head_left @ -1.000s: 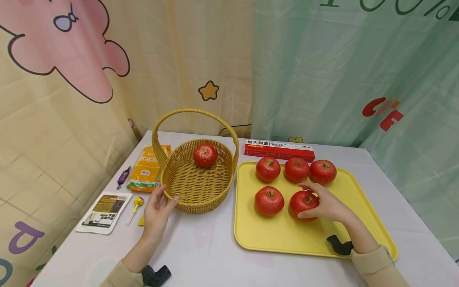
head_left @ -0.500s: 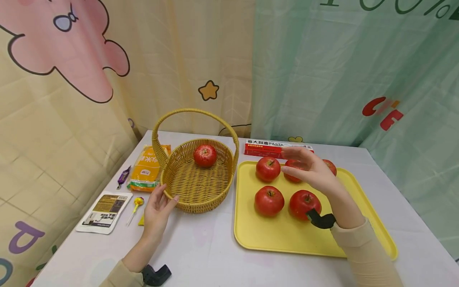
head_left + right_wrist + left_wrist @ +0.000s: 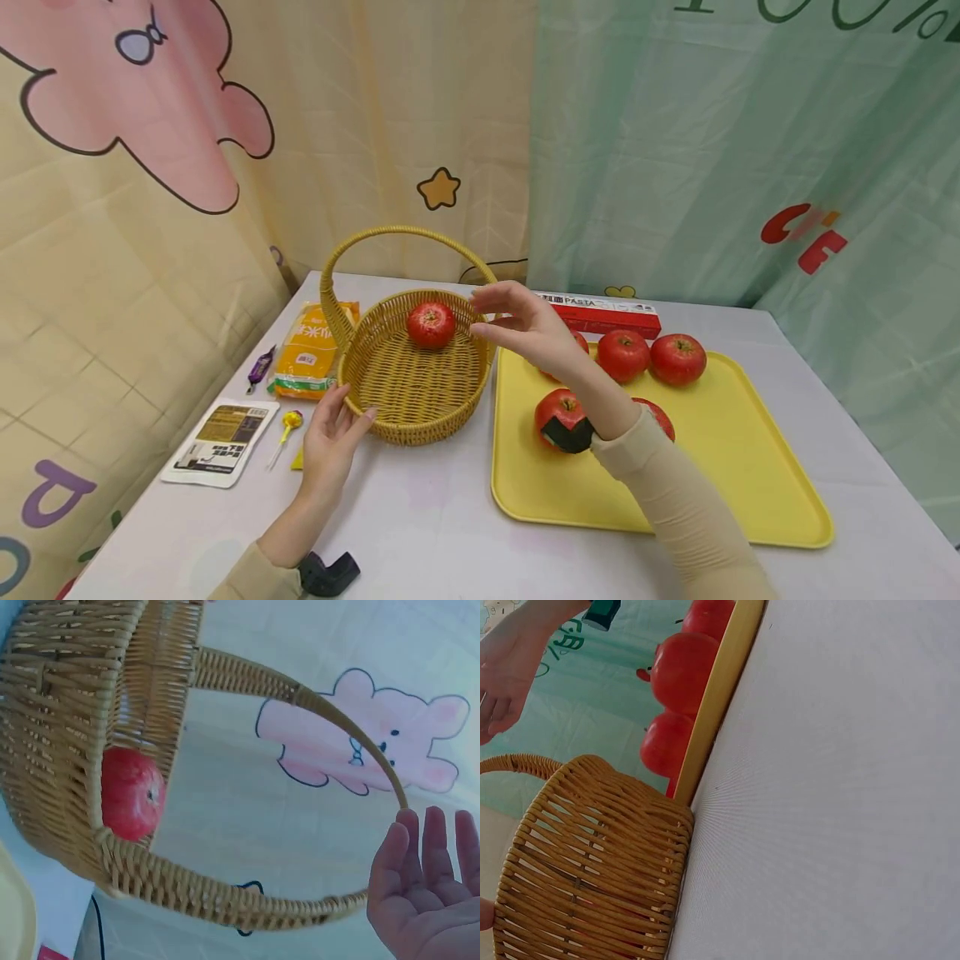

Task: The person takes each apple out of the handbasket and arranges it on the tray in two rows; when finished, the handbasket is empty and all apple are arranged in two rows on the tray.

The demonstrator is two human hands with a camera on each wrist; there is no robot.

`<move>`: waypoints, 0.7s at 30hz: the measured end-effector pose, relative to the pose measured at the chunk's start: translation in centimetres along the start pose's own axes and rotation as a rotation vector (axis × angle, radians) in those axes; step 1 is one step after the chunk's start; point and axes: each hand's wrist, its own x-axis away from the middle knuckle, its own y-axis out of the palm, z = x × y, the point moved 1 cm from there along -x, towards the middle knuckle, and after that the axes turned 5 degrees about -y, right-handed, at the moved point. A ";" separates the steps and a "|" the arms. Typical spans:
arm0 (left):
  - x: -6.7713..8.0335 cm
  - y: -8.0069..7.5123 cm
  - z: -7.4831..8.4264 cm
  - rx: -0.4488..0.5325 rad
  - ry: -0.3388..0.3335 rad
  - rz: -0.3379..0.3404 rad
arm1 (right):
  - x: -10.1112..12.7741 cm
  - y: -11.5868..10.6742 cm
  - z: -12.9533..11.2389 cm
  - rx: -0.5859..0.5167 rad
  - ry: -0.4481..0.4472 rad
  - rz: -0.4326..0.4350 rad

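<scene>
White cloth-covered bench, cartoon curtains behind: round woven wicker basket holding one glossy red apple, left hand with relaxed grip touching its rim; right hand, empty and released, has moved from the smooth yellow tray of apples toward the basket handle.

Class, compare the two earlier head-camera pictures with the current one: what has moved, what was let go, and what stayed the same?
The right hand let go of the front apple on the yellow tray, rose and swung left; it now hovers open and empty beside the basket handle. Unchanged: the left hand rests on the basket's near rim, one apple lies inside, and the tray apples have not moved.
</scene>
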 end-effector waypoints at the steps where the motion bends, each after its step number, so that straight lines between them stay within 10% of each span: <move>1: 0.0 0.0 0.0 0.001 0.000 0.000 | -0.5 0.6 0.3 -0.004 0.005 -0.004; 21: 0.1 0.1 0.2 0.007 0.017 -0.015 | -5.7 5.9 8.2 0.122 0.152 0.108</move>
